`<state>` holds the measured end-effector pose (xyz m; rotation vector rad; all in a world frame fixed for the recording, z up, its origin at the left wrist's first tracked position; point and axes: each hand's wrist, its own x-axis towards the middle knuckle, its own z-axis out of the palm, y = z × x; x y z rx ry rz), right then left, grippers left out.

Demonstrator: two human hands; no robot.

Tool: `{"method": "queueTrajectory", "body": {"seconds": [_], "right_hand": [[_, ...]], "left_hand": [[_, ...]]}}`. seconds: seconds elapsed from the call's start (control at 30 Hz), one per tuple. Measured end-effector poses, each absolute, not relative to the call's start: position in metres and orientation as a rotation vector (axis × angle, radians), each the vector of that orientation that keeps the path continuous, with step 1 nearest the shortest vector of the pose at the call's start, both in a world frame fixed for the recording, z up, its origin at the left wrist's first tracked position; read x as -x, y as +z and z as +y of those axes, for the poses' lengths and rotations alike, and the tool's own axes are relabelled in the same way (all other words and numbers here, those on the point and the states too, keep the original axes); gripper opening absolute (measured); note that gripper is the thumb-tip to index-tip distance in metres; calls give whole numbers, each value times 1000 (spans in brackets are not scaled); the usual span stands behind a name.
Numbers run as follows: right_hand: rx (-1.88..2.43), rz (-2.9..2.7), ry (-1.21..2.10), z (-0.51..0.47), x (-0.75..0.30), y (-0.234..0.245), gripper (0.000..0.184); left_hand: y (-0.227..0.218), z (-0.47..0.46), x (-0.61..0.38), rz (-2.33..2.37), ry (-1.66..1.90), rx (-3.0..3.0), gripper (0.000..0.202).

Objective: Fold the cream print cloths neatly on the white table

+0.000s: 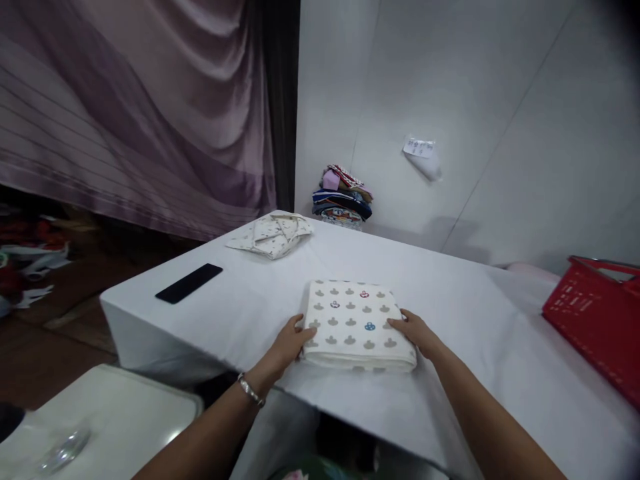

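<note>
A folded white cloth [353, 323] lies near the front edge of the table, printed with rows of grey shapes and a few red, purple and blue ones. My left hand [291, 340] grips its left side, thumb on top and the other fingers partly hidden at the edge. On the opposite side, my right hand [415, 330] holds the cloth in the same way, thumb over the upper face. Farther back on the table rests a loosely folded white garment [275, 233] with small dark marks, apart from both hands.
A white-covered table [450, 280] spreads under the cloth. On it are a flat black rectangular object [189, 283] at left and a red plastic basket [595, 327] at right. Folded clothes [343, 197] are stacked by the wall. A white stool-like surface [125, 407] stands at lower left.
</note>
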<state>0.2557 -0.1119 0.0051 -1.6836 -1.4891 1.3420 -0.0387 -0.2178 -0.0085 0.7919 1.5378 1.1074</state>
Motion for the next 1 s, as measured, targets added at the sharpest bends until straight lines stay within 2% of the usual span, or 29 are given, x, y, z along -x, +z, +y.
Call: {"method": "queueTrajectory", "body": {"seconds": [0.17, 0.33, 0.53, 0.67, 0.87, 1.0], "right_hand": [[1492, -1360, 1503, -123, -261, -5, 79], [1765, -1473, 1238, -119, -261, -3, 89], [1684, -1288, 1381, -106, -255, -4, 91], [1466, -1123, 1490, -109, -254, -14, 98], [1324, -1058, 1308, -138, -250, -13, 93], [1347, -1010, 1396, -168, -243, -14, 98]], "left_hand": [[-4, -221, 50, 1608, 991, -789, 79], [10, -216, 55, 1700, 926, -829, 84], [4, -209, 48, 1672, 1049, -759, 82], [4, -207, 45, 1613, 1153, -771, 77], [29, -180, 59, 1614, 1180, -949, 76], [37, -151, 85, 1547, 1084, -1084, 80]]}}
